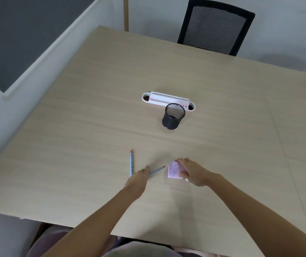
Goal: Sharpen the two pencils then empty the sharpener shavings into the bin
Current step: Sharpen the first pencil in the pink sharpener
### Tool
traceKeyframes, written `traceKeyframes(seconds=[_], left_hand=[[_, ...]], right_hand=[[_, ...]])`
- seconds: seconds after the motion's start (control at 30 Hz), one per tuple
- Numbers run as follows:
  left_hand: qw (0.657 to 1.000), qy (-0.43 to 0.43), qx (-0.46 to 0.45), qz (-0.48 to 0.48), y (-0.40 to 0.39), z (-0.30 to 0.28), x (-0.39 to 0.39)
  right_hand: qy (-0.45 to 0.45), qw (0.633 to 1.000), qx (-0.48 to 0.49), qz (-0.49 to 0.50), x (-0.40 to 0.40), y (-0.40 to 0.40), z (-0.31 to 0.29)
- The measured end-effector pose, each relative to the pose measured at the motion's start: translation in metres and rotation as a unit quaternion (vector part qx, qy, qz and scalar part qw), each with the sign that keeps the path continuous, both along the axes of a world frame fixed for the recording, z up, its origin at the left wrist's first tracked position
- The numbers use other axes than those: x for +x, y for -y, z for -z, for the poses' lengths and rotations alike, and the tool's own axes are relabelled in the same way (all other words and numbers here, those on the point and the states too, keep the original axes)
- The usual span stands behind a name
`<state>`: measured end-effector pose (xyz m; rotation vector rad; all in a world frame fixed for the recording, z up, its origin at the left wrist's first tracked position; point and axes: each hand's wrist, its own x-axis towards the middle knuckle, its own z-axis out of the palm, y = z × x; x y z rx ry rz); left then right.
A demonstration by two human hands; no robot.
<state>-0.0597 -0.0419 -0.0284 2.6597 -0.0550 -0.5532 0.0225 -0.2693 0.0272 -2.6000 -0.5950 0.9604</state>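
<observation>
The task looks to be at its very start. Nearest, the left hand (139, 176) lies on the counter (74, 145) with its grip closing on the lower end of one blue pencil (157, 171), whose red tip points toward the sharpener; whether the fingers have fully clamped it or only touch it, I cannot tell. Just beside it, the right hand (193, 172) has its grip wrapped around the lilac pencil sharpener (174, 170), holding it down on the counter. The second blue pencil (131, 163) lies loose to the left, red tip pointing away, its near end hidden behind the left hand.

By my reading neither pencil is in the sharpener yet, so both sharpenings and the emptying are left. The tips are too small to judge how sharp they are, and the sharpener's hole and shavings drawer are blurred.

Farther off stands a black mesh bin (173, 116), seemingly empty, touching or just in front of a white cable tray (159, 98). Beyond the counter a black mesh chair (215, 25) is cut off below
</observation>
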Motion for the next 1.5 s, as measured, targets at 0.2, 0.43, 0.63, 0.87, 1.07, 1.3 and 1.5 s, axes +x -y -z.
traceKeyframes(seconds=[0.2, 0.43, 0.63, 0.87, 1.07, 1.3, 1.5], left_hand=[[0.995, 0.022, -0.102, -0.001, -0.002, -0.005, 0.009], [0.996, 0.049, -0.074, 0.020, -0.001, -0.001, 0.029], [0.992, 0.037, -0.117, 0.017, 0.006, 0.000, 0.036], [0.991, -0.024, -0.123, 0.036, 0.017, -0.009, 0.056], [0.991, -0.023, -0.130, 0.035, 0.026, -0.012, 0.053], [0.995, -0.061, -0.053, 0.058, 0.031, -0.031, 0.052], [0.977, 0.088, 0.049, 0.189, 0.063, -0.041, 0.056]], right_hand=[[-0.002, 1.000, 0.003, -0.012, 0.001, -0.002, -0.003], [0.002, 1.000, 0.012, -0.007, -0.003, -0.001, -0.003], [0.009, 1.000, 0.015, -0.003, -0.004, -0.001, 0.000], [0.011, 1.000, 0.016, -0.018, -0.003, -0.004, -0.002], [0.030, 0.999, 0.015, -0.015, -0.006, -0.005, -0.002], [0.020, 0.993, 0.081, 0.084, -0.014, 0.005, 0.000], [0.057, 0.964, 0.111, 0.236, -0.046, 0.032, 0.020]])
